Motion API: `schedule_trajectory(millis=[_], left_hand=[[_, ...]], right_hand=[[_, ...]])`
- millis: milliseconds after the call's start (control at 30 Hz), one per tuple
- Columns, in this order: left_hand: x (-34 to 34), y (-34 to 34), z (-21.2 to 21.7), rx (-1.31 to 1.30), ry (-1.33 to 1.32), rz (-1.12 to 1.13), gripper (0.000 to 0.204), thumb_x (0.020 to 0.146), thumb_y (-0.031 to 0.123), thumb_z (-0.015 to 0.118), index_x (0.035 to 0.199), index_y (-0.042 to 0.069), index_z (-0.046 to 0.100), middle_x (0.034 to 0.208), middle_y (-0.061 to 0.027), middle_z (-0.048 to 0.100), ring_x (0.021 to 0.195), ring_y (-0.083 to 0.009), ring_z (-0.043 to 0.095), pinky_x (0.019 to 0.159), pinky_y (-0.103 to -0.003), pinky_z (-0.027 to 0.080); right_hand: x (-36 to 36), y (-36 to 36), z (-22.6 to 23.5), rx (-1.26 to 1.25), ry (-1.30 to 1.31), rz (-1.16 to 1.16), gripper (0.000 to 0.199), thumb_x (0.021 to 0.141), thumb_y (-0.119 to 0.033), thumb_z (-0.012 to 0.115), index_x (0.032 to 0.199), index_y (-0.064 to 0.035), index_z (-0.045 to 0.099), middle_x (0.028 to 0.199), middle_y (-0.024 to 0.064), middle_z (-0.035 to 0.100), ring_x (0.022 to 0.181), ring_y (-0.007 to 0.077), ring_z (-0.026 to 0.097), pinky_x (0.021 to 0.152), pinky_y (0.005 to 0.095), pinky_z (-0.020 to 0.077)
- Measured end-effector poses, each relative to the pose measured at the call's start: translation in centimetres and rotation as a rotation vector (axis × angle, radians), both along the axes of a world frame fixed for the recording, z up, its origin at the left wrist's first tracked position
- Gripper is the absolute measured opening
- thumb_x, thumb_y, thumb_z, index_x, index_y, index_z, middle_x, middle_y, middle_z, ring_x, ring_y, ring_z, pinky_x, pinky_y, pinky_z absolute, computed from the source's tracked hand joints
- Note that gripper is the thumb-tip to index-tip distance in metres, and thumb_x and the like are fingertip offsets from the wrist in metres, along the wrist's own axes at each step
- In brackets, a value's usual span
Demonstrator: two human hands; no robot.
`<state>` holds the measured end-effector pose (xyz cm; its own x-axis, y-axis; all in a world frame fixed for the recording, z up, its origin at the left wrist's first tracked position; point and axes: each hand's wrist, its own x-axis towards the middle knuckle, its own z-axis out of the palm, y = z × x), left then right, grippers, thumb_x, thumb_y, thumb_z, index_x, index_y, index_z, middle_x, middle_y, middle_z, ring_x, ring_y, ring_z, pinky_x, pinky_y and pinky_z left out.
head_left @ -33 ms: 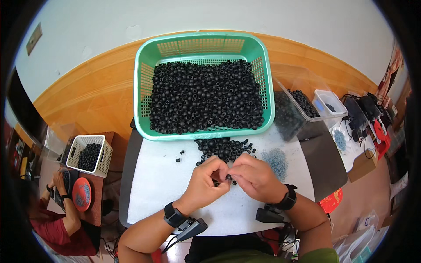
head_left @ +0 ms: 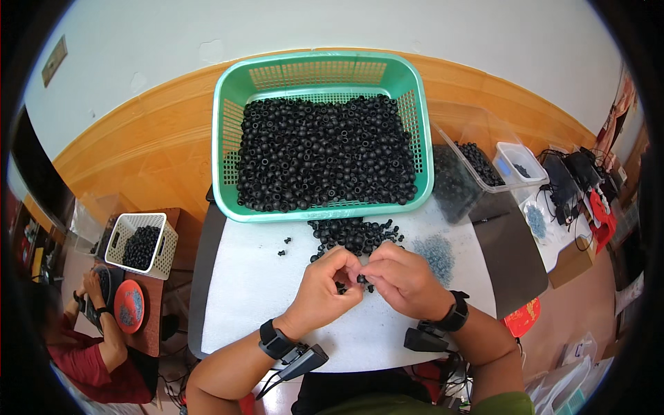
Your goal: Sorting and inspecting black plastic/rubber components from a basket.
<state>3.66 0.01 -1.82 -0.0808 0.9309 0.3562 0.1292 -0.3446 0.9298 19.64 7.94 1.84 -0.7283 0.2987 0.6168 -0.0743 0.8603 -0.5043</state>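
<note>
Black rubbery beads (head_left: 353,234) lay in a loose heap on the white table top (head_left: 249,290), just in front of the green plastic basket (head_left: 228,131) that was filled with the same black round pieces (head_left: 325,152). Both hands met over the near edge of that heap. The left hand (head_left: 325,287) was curled, its fingertips pinched narrow against those of the right hand (head_left: 404,277), and one small black piece (head_left: 361,279) sat between them — held by both, as far as the view showed. A few more pieces lay under the left palm, and two strays (head_left: 283,247) sat apart to the left.

The risks looked small but real. The piece was tiny and round, so a slack pinch could have let it drop and roll off the smooth top. A wrist brushing the heap could have scattered beads toward the table edge, or into the patch of small pale blue-grey bits (head_left: 437,250) lying just right of the right hand — mixing the two would have meant sorting them again. The basket stood brimful, so a knock against its front rim might have spilled more over.

To the right stood a clear bin (head_left: 460,176) of black parts; at far left another person (head_left: 97,346) worked beside a white basket (head_left: 142,242).
</note>
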Motion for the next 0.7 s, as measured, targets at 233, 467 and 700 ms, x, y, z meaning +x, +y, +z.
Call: schedule_trajectory(millis=[233, 467, 700], left_hand=[[-0.23, -0.45, 0.54, -0.19, -0.22, -0.077, 0.022, 0.075, -0.01, 0.058, 0.093, 0.001, 0.054, 0.084, 0.0014, 0.051, 0.075, -0.0034, 0.048, 0.068, -0.018, 0.042], [-0.15, -0.51, 0.9, -0.111, -0.126, -0.064, 0.022, 0.074, -0.01, 0.061, 0.093, -0.001, 0.058, 0.085, 0.0014, 0.049, 0.073, -0.0037, 0.046, 0.066, -0.017, 0.038], [-0.16, -0.36, 0.76, -0.073, -0.029, -0.008, 0.019, 0.073, -0.009, 0.063, 0.09, 0.0, 0.061, 0.084, 0.0001, 0.051, 0.07, -0.0038, 0.047, 0.06, -0.017, 0.039]], right_hand=[[0.28, 0.16, 0.13, -0.016, -0.029, -0.018, 0.021, 0.072, 0.01, 0.061, 0.091, -0.0009, 0.061, 0.083, 0.0102, 0.055, 0.068, 0.0221, 0.056, 0.057, 0.0291, 0.0449], [0.24, -0.07, 0.69, -0.097, 0.02, -0.054, 0.019, 0.072, 0.008, 0.063, 0.088, -0.0021, 0.061, 0.082, 0.0084, 0.057, 0.067, 0.0186, 0.056, 0.055, 0.0272, 0.0442], [0.27, -0.01, 0.65, -0.123, 0.028, -0.033, 0.017, 0.071, 0.008, 0.065, 0.084, -0.003, 0.061, 0.08, 0.0069, 0.058, 0.063, 0.0153, 0.056, 0.052, 0.0254, 0.0427]])
